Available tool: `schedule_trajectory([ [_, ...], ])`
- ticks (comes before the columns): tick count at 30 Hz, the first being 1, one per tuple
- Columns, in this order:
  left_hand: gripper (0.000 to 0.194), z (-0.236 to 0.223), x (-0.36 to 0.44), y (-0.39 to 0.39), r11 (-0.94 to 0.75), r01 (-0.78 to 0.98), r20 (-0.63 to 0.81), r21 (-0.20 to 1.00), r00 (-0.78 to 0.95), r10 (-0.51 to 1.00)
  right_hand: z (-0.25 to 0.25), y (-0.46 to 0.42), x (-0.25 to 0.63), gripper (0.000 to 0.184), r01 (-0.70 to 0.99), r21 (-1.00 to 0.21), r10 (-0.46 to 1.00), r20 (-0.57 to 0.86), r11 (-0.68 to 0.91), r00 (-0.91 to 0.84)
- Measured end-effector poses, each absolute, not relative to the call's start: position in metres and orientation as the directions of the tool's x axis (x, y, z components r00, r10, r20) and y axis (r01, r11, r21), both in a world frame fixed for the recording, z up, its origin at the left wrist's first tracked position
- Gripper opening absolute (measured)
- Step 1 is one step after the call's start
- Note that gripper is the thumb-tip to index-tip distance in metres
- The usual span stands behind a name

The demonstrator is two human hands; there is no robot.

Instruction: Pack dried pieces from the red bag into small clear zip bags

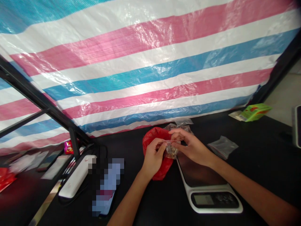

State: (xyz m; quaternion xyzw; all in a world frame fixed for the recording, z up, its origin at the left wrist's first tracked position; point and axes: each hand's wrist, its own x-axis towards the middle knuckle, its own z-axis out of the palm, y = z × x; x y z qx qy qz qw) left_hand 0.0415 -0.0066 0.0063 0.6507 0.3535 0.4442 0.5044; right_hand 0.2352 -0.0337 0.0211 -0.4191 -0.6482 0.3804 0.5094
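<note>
My left hand (153, 158) and my right hand (190, 146) both pinch the top edge of a small clear zip bag (171, 150) that holds brownish pieces. The bag hangs between my hands, above a crumpled red plastic bag (162, 168). My right wrist passes above a digital kitchen scale (208, 198) with a dark glass platform and a white base. Part of the platform lies under my right hand. Beyond my hands lie crumpled clear plastic bags (183, 122).
A flat clear zip bag (222, 147) lies on the black table (258, 150) right of the scale. A green packet (255, 112) sits farther back. A white power bank (76, 177) and a pixelated object (108, 185) lie left. A striped tarp (141, 78) and a black metal frame (35, 94) stand behind.
</note>
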Motion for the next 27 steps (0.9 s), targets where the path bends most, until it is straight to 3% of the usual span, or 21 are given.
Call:
schedule_trajectory([
  [17, 0.026, 0.006, 0.044, -0.008, -0.197, -0.044, 0.199, 0.98, 0.36, 0.912, 0.021, -0.035, 0.235, 0.033, 0.27, -0.888, 0.928, 0.361, 0.372, -0.09],
  [27, 0.022, 0.014, 0.042, -0.012, -0.354, 0.081, 0.301, 0.932, 0.371, 0.878, 0.028, -0.04, 0.234, 0.034, 0.262, -0.873, 0.911, 0.387, 0.412, -0.141],
])
